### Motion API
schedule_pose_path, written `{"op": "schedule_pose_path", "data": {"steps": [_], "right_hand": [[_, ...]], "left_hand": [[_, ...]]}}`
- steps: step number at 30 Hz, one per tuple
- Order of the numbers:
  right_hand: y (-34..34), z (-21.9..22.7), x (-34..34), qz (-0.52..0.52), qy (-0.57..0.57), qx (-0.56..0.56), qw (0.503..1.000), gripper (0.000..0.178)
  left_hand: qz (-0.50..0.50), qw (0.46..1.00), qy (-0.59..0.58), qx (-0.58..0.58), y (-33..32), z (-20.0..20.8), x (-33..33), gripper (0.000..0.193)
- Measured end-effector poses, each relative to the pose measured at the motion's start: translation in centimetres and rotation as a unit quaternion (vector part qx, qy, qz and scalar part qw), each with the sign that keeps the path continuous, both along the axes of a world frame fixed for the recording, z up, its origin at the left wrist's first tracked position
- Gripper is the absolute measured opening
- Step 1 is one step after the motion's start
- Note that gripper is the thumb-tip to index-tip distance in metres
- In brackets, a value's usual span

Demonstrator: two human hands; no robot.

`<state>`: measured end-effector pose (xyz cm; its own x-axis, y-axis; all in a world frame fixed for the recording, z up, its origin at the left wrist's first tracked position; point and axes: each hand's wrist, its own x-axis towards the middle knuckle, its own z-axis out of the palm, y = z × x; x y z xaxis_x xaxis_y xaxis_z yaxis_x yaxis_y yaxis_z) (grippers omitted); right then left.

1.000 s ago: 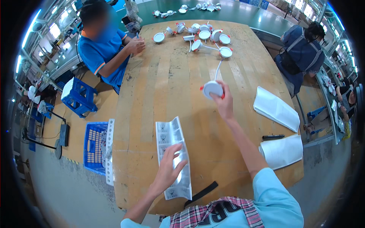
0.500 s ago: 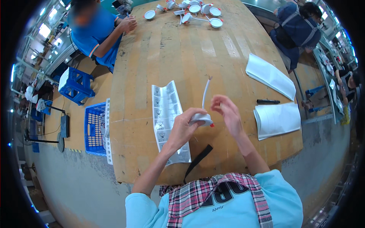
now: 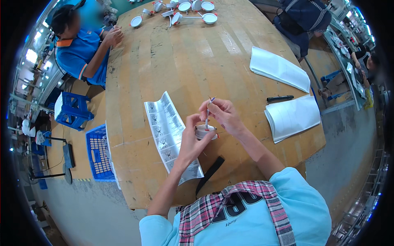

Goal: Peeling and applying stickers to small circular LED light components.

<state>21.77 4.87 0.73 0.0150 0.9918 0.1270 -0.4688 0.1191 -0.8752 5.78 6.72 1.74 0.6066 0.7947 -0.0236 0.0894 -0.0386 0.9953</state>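
In my left hand (image 3: pixel 191 143) is a small round white downlight (image 3: pixel 201 133) with orange-red clips, its back turned upward and my thumb and fingers around its rim. A short white cable (image 3: pixel 207 121) stands up from it, with bare coloured wire ends at the top. My right hand (image 3: pixel 225 116) pinches this cable between thumb and fingers near its upper end. Beside my left hand lies a creased sheet of printed silver-white labels (image 3: pixel 164 133). A black strap (image 3: pixel 211 173) rests on the table just in front of me.
Several more downlights (image 3: pixel 210 18) are clustered at the table's far end. Folded white sheets (image 3: pixel 293 117) and a black marker (image 3: pixel 280 98) lie at the right. A blue basket (image 3: pixel 96 156) and blue stool (image 3: pixel 73 110) stand left of the table (image 3: pixel 176 61); a person (image 3: pixel 82 53) works at its far left.
My right hand has come in from beside the downlight and closed on its cable. The downlight has been turned so its back faces up. The whole view has shifted slightly.
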Motion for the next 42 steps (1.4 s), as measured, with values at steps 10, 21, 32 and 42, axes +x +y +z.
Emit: {"op": "schedule_pose_path", "data": {"steps": [10, 21, 32, 42], "right_hand": [[0.5, -0.5, -0.2, 0.162, 0.16, 0.047, 0.973, 0.034], [1.2, -2.1, 0.0, 0.206, 0.257, -0.063, 0.942, 0.029], [1.8, 0.4, 1.5, -0.015, 0.096, -0.022, 0.995, 0.031], [-0.5, 3.6, 2.4, -0.148, -0.308, -0.037, 0.939, 0.034]], "left_hand": [[-0.032, 0.991, 0.056, 0.119, -0.4, -3.8, -0.2, 0.051], [-0.027, 0.973, 0.12, 0.194, -0.8, -4.8, -0.5, 0.062], [0.049, 0.949, 0.14, 0.278, -1.1, -3.6, 0.6, 0.075], [-0.058, 0.908, 0.289, 0.297, -2.9, -0.2, -0.2, 0.076]]}}
